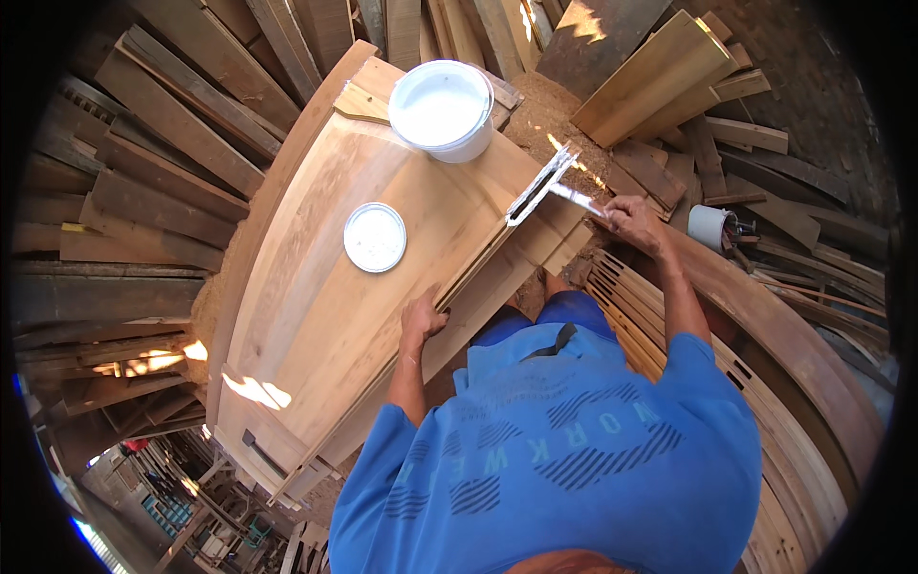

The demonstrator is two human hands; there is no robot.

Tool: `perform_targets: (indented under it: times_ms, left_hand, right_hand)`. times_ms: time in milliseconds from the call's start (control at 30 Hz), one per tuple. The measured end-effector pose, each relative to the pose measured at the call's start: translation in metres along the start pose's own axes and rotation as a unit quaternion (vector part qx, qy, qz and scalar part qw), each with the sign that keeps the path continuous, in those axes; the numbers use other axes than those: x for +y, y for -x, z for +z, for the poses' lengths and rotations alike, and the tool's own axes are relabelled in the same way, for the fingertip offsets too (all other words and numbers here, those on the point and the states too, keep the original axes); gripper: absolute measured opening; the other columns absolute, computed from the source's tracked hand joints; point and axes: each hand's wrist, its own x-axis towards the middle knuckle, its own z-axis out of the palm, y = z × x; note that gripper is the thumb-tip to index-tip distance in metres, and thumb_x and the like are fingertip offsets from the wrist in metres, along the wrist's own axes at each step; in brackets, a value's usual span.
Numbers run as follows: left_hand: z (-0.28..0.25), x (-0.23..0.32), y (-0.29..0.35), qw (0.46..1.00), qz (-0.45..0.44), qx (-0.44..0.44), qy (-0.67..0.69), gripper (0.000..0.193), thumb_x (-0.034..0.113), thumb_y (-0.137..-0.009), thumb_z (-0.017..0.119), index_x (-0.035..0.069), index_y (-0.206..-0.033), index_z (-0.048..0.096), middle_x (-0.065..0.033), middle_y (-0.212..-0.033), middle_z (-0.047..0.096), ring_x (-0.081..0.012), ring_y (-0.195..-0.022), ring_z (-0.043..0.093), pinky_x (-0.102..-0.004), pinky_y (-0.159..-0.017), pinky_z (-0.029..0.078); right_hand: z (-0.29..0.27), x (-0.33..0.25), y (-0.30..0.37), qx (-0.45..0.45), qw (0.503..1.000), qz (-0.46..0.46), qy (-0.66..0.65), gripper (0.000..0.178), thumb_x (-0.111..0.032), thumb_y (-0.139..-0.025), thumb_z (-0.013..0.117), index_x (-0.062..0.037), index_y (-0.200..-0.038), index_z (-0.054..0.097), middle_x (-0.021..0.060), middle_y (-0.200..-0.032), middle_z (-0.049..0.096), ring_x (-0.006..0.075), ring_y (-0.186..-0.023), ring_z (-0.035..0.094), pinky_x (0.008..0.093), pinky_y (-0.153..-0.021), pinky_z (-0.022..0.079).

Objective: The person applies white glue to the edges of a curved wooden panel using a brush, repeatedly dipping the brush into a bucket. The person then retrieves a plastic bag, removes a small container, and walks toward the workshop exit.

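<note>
My right hand (633,225) is closed around a white-smeared, stick-like tool (578,199); its exact kind I cannot make out. The tool's tip is at the white-coated end (537,188) of a long narrow wooden piece along the panel's near side. My left hand (421,318) grips the near edge of this wood, its fingers partly hidden. Beyond it lies a large pale wooden panel (359,177). An uncovered white bucket (442,107) with white contents stands at the panel's far end. Nearer the middle lies a round, white-smeared lid (375,237).
Stacked planks (167,210) fill the left side, with more boards (660,77) at the far right. A hammer-like tool (263,452) lies on the panel's near left corner. Slatted wood (631,316) and a curved wooden piece (784,340) are at my right, near a small white pail (710,228).
</note>
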Motion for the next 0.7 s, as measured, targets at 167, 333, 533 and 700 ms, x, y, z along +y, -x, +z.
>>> perform_targets:
  times_ms: [167,333,533,700]
  left_hand:
    - [-0.001,0.003,0.000,1.000,0.005,-0.004,0.011,0.072,0.029,-0.072,0.073,0.017,-0.140,0.052,-0.0217,-0.109,0.068,-0.0400,-0.104,0.064,-0.0467,-0.091,0.051]
    - [-0.001,0.000,0.002,0.999,0.000,0.006,0.033,0.077,0.020,-0.068,0.069,0.017,-0.142,0.049,-0.0205,-0.103,0.070,-0.0403,-0.102,0.065,-0.0484,-0.090,0.051]
    - [-0.008,0.005,0.006,0.999,0.008,0.003,0.039,0.075,0.020,-0.069,0.070,0.016,-0.141,0.049,-0.0197,-0.115,0.067,-0.0398,-0.107,0.063,-0.0479,-0.092,0.051]
    - [0.001,-0.001,0.007,0.996,0.046,0.033,0.069,0.072,0.019,-0.069,0.069,0.011,-0.138,0.051,-0.0177,-0.118,0.067,-0.0384,-0.108,0.063,-0.0479,-0.092,0.051]
  right_hand:
    - [-0.029,-0.092,-0.025,0.173,0.953,-0.202,0.148,0.019,-0.011,-0.089,0.054,-0.0032,-0.100,0.068,0.0096,-0.077,0.065,0.0233,-0.068,0.062,0.0343,-0.067,0.050]
    - [0.030,-0.235,-0.064,0.149,0.889,-0.149,0.406,0.024,-0.015,-0.092,0.052,-0.0042,-0.106,0.068,0.0197,-0.095,0.071,0.0346,-0.091,0.070,0.0442,-0.079,0.054]
    - [0.098,-0.287,-0.148,0.112,0.857,-0.136,0.485,0.025,-0.010,-0.088,0.055,-0.0067,-0.104,0.074,0.0171,-0.103,0.072,0.0320,-0.095,0.072,0.0420,-0.077,0.057]
    - [0.139,-0.284,-0.185,0.107,0.845,-0.163,0.498,0.023,-0.016,-0.091,0.055,-0.0057,-0.100,0.074,0.0194,-0.098,0.072,0.0349,-0.091,0.071,0.0449,-0.079,0.055]
